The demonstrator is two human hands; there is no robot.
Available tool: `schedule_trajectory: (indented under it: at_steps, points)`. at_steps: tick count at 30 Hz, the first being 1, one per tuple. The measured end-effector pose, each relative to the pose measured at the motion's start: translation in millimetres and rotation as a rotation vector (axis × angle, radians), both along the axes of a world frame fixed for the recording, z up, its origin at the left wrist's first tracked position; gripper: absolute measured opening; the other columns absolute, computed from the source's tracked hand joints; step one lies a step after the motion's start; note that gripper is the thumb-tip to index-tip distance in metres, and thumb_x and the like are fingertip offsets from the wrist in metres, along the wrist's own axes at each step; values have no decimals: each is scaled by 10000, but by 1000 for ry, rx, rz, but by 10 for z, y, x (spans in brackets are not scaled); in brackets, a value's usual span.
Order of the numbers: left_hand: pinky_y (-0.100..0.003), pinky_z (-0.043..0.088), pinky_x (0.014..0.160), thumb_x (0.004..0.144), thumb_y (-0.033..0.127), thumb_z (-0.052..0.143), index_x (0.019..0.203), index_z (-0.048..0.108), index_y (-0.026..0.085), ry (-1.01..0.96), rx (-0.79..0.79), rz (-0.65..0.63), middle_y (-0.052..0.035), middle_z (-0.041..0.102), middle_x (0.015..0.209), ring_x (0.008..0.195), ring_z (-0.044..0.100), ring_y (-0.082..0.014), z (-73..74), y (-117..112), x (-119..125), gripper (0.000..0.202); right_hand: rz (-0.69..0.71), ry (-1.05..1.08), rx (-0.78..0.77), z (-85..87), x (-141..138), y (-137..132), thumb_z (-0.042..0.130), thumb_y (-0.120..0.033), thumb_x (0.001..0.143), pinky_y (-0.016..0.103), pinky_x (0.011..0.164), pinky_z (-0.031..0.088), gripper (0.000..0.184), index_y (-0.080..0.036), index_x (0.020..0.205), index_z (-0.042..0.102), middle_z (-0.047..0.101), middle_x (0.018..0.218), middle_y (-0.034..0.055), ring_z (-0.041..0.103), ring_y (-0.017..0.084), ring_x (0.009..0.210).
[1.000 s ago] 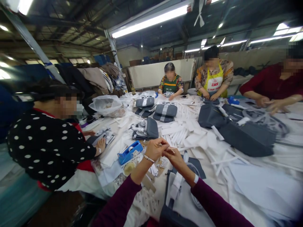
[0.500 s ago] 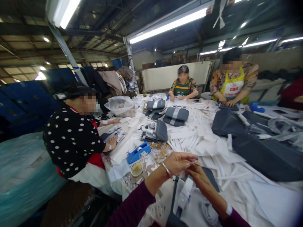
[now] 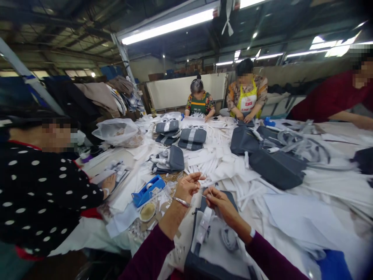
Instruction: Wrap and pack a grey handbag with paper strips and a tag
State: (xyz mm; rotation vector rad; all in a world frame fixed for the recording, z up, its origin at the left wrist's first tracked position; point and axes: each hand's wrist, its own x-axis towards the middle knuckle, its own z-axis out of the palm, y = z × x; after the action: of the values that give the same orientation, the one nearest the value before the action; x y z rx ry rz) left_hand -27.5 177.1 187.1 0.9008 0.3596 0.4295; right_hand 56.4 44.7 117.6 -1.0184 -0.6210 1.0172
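Observation:
In front of me, my left hand (image 3: pixel 189 187), with a silver bracelet at the wrist, has its thumb and fingers drawn together; what they pinch is too small to make out. Close to its right, my right hand (image 3: pixel 219 201) pinches a thin pale string (image 3: pixel 204 196) between thumb and fingertips. Both hands are above a dark grey bag (image 3: pixel 201 266) lying on the table. White wrapping (image 3: pixel 204 225) covers part of its strap, and a wrapped coil (image 3: pixel 229 239) rests on its pale surface.
Left of my hands stand a blue tape dispenser (image 3: pixel 148 190) and a small round tub (image 3: pixel 147 211), among loose tags. More grey bags (image 3: pixel 192 138) and white paper strips (image 3: pixel 204 159) cover the table. Co-workers sit left, opposite and right; one wears a polka-dot sleeve (image 3: pixel 67 182).
My view has swung right. My hands, touching before, have drawn a little apart, and the string now shows at my right fingers. A co-worker in dark red has come into view at right.

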Motion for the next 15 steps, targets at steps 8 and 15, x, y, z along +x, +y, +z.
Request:
schedule_trajectory:
  at_steps: [8,15]
  points:
    - [-154,255,367,538,201,813,705,619,103,176,-34,253,-2,600,581,388,386,-18,-300,-145,404,274,-75,-45,-71,31,335,-272,663,-432,777,238,508,230,282,-164,798,581,453,578,-39,347,77,507]
    - [-223,496,620,680,259,766,718,560,138,211,-83,339,0,609,653,612,593,-94,-671,-476,783,242,67,-58,-227,-20,958,-608,648,-457,763,234,463,186,319,-142,786,601,371,482,-68,255,63,440]
